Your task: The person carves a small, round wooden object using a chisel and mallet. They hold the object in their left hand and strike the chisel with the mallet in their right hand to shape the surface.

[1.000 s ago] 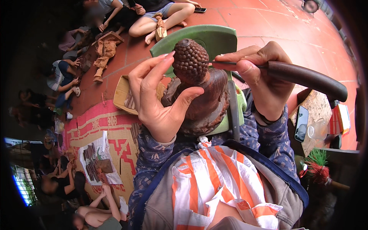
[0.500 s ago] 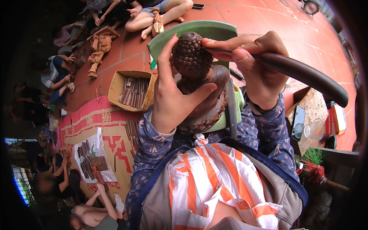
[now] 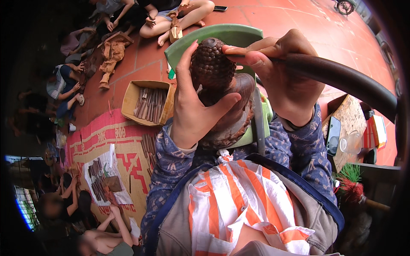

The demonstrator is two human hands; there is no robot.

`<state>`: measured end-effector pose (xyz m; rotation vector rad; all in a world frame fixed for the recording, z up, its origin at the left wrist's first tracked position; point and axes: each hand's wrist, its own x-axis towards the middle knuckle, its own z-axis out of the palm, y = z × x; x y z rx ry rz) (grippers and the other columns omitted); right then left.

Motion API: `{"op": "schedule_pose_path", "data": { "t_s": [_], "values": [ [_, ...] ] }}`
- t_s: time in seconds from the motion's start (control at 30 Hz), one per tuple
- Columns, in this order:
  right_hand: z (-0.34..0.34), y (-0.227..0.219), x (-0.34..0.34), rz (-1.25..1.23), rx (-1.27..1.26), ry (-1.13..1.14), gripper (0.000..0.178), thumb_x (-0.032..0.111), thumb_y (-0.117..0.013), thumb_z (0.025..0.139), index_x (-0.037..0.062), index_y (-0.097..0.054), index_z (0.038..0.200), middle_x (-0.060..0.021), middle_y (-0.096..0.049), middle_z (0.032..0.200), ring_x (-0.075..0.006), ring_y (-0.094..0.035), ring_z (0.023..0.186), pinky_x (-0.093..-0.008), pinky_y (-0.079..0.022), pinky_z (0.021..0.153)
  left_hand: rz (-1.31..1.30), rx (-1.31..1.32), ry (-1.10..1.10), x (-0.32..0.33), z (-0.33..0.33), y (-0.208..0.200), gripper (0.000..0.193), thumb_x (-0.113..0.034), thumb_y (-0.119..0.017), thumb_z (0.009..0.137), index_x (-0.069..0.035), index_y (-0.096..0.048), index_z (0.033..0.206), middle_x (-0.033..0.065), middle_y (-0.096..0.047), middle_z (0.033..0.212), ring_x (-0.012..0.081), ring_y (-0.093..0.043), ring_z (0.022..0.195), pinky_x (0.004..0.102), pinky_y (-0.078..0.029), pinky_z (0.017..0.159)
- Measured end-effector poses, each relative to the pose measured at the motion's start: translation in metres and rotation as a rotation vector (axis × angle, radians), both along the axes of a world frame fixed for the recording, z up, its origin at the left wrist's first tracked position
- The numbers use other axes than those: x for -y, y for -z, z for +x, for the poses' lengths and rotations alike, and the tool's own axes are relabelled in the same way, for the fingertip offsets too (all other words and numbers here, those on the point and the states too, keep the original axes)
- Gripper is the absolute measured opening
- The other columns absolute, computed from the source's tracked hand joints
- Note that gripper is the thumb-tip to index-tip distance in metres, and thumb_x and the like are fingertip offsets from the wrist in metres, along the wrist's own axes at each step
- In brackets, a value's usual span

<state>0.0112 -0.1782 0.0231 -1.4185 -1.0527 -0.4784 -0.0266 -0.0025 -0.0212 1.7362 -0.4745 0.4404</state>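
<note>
A dark brown carved wooden figure [image 3: 230, 119] stands upright close in front of me, its round head covered in knobbly curls. My left hand [image 3: 192, 102] is wrapped against it, fingers up along the left of the head and thumb across the shoulder. In my right hand [image 3: 286, 68] is a carving tool with a long, dark, curved handle [image 3: 346, 74]. Its thin tip end reaches the right side of the curls; fingertips hide the cutting edge. Behind the figure rises a curved green plastic piece [image 3: 243, 35], like a chair back.
To the left, a cardboard box [image 3: 128, 102] holds several chisels. More tools lie on a white sheet [image 3: 121, 187] over a patterned mat [image 3: 139, 170]. Other people sit at far left with carved figures [image 3: 113, 55]. At right are a phone [image 3: 333, 135], a clear cup [image 3: 351, 144] and a brush [image 3: 352, 192].
The tool's handle has swung nearer to me and further right, and my right hand has shifted slightly upward. The carved head looks slightly turned. My left hand keeps its hold.
</note>
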Motion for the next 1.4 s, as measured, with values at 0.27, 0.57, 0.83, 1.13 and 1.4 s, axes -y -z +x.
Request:
{"op": "schedule_pose_path", "data": {
  "t_s": [0.27, 0.57, 0.83, 1.13, 1.4],
  "values": [
    [-0.014, 0.0, 0.016, 0.085, -0.094, 0.094, 0.012, -0.005, -0.055, 0.091, -0.0026, -0.043, 0.092, -0.019, -0.064, 0.078, -0.0321, -0.069, 0.088, -0.0356, -0.055, 0.076, -0.072, -0.042, 0.021, 0.001, -0.001, 0.0, 0.095, -0.013, -0.082, 0.074, -0.001, -0.019, 0.144, 0.018, -0.045, 0.132, 0.0245, -0.051, 0.12, 0.0364, -0.045, 0.101],
    [-0.008, 0.038, -0.024, 0.424, 0.003, 0.044, 0.018, -0.005, -0.062, 0.088, -0.0024, -0.045, 0.094, -0.0294, -0.066, 0.097, -0.0324, -0.067, 0.097, -0.0374, -0.056, 0.081, -0.03, -0.03, -0.005, 0.0, 0.0, -0.001, 0.097, -0.01, -0.082, 0.072, -0.001, -0.019, 0.145, 0.0186, -0.043, 0.134, 0.0252, -0.05, 0.122, 0.0361, -0.044, 0.101],
    [-0.011, 0.042, -0.035, 0.506, 0.049, 0.08, 0.019, -0.002, -0.063, 0.088, -0.0037, -0.046, 0.095, -0.0283, -0.067, 0.096, -0.0325, -0.068, 0.096, -0.038, -0.055, 0.083, -0.033, -0.017, -0.014, 0.0, 0.001, 0.003, 0.099, -0.011, -0.083, 0.07, -0.001, -0.019, 0.145, 0.0192, -0.044, 0.135, 0.0261, -0.05, 0.122, 0.0358, -0.044, 0.101],
    [-0.013, 0.047, -0.045, 0.471, 0.107, 0.271, 0.023, -0.003, -0.07, 0.082, -0.0025, -0.049, 0.092, -0.027, -0.068, 0.093, -0.0321, -0.07, 0.092, -0.0381, -0.057, 0.078, 0.009, 0.028, -0.02, 0.0, 0.002, 0.004, 0.099, -0.011, -0.083, 0.071, -0.001, -0.019, 0.145, 0.0193, -0.045, 0.133, 0.0265, -0.051, 0.12, 0.0368, -0.044, 0.1],
    [-0.015, 0.039, -0.047, 0.487, 0.047, 0.287, 0.019, -0.003, -0.069, 0.083, -0.0022, -0.052, 0.091, -0.0227, -0.07, 0.092, -0.026, -0.07, 0.088, -0.0325, -0.056, 0.076, 0.037, 0.075, -0.019, 0.001, 0.004, 0.003, 0.098, -0.006, -0.082, 0.07, -0.001, -0.018, 0.145, 0.0198, -0.046, 0.131, 0.0269, -0.053, 0.119, 0.0369, -0.045, 0.099]
  ]
}}
